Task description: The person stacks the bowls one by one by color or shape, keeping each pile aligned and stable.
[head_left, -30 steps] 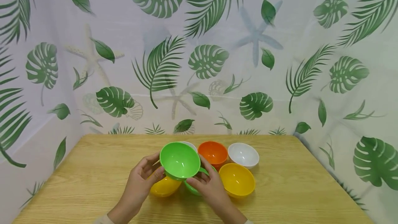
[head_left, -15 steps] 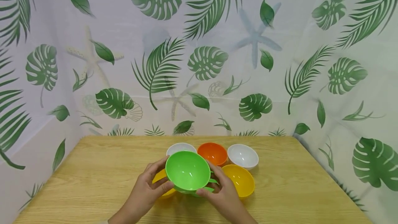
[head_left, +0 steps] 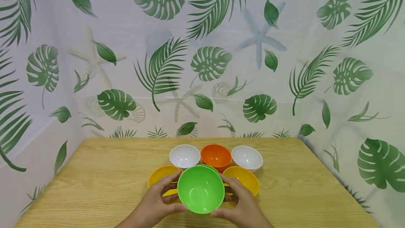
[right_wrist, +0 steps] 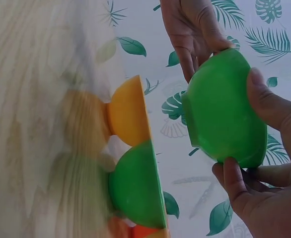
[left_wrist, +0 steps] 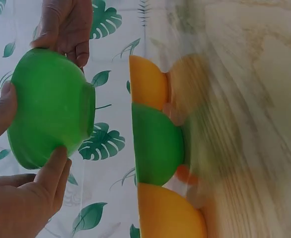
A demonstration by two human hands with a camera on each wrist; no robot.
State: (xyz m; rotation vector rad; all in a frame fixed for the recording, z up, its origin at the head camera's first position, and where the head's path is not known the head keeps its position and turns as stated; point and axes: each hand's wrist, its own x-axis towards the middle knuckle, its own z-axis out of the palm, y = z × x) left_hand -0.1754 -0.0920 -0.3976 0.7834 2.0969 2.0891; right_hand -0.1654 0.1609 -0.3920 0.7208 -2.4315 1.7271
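Between both hands a green bowl (head_left: 200,189) is held in the air with its mouth up, toward the head camera. My left hand (head_left: 158,198) grips its left side, thumb at the near rim and fingers round the wall. On the opposite side my right hand (head_left: 245,200) grips it the same way. A second green bowl (left_wrist: 158,144) stands on the table; the left wrist view shows a gap between it and the held one. In the head view the held bowl hides most of it. Yellow bowls stand left (head_left: 156,175) and right (head_left: 250,180) of it.
Behind them stand a white bowl (head_left: 184,156), an orange bowl (head_left: 216,156) and another white bowl (head_left: 247,157), side by side. The wooden table (head_left: 110,175) ends at a leaf-print cloth (head_left: 221,112) at the back and sides.
Both hands have carried the green bowl rightward and lower in the head view, nearer the person. The left white and yellow bowls show more now. The bowls on the table have stayed put.
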